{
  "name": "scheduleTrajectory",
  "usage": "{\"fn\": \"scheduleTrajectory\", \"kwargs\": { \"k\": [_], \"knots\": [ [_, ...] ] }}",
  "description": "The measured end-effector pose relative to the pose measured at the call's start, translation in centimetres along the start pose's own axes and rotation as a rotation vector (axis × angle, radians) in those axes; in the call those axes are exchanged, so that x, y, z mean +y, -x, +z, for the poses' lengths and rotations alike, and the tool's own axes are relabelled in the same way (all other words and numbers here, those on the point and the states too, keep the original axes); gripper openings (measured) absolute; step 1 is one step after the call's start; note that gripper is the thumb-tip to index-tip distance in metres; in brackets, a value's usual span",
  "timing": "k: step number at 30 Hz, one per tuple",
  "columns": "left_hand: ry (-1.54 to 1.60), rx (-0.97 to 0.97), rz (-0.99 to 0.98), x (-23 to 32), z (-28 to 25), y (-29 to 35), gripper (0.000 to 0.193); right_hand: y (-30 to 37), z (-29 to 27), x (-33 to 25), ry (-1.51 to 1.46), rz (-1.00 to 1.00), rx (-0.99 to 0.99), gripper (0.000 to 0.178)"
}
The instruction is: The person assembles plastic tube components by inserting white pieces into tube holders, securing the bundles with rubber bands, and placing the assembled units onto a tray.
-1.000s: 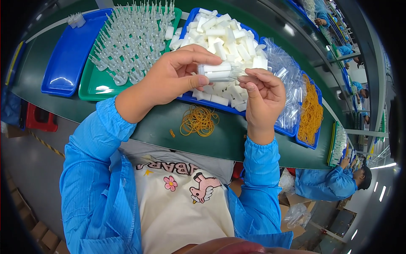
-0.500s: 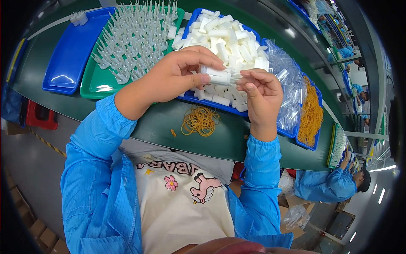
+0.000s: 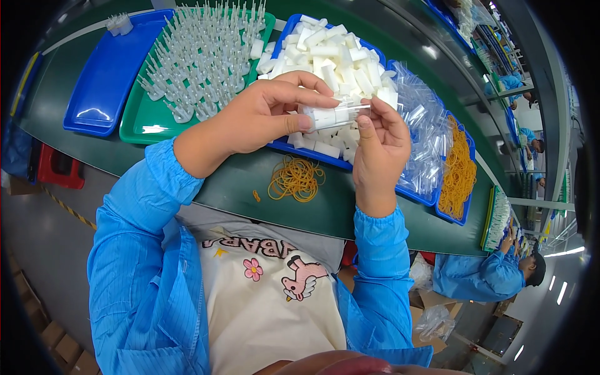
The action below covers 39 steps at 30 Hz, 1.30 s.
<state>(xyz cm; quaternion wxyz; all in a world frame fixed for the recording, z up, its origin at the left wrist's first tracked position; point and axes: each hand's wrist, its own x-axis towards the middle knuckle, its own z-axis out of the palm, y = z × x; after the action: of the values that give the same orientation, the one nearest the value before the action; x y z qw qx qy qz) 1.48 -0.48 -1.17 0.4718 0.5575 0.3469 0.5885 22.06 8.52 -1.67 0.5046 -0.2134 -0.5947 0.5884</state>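
Observation:
A clear plastic tube (image 3: 350, 112) with white material inside is held level above the tray of white foam pieces (image 3: 328, 53). My left hand (image 3: 265, 112) grips its left end between thumb and fingers. At the tube's right end my right hand (image 3: 381, 140) pinches with thumb and forefinger. Where exactly the white part ends inside the tube is hard to see through the glare. Below the hands, a loose heap of yellow rubber bands (image 3: 296, 179) lies on the green table (image 3: 237, 187).
To the left stand a green tray (image 3: 139, 122) of upright translucent stemmed parts and a blue tray (image 3: 94, 100) with a few small white pieces. On the right are clear tubes (image 3: 419, 125) and a tray of yellow rubber bands (image 3: 459, 169). A co-worker (image 3: 481, 275) sits farther right.
My right hand has shifted slightly left and down, its thumb and forefinger now at the tube's end. More of the clear tube shows between my hands. My left hand keeps its grip.

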Motion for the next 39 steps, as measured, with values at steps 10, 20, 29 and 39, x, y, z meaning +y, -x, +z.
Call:
{"fn": "scheduleTrajectory", "kwargs": {
  "k": [10,20,29,39],
  "knots": [
    [0.081,0.057,0.043,-1.1,0.4,0.7,0.035,2.1,3.1,-0.3,0.155,-0.205,-0.029,0.036],
    [0.056,0.05,0.15,-1.7,0.0,0.1,0.033,1.7,3.5,0.5,0.121,-0.272,-0.062,0.037],
    [0.415,0.098,0.137,0.4,-0.4,-0.3,0.06,1.1,-1.0,-4.3,0.668,-0.399,-0.31,0.018],
    [0.141,0.036,-0.055,1.3,1.0,2.3,0.027,6.5,0.9,-3.0,1.224,-0.474,-0.595,0.021]
  ]
}}
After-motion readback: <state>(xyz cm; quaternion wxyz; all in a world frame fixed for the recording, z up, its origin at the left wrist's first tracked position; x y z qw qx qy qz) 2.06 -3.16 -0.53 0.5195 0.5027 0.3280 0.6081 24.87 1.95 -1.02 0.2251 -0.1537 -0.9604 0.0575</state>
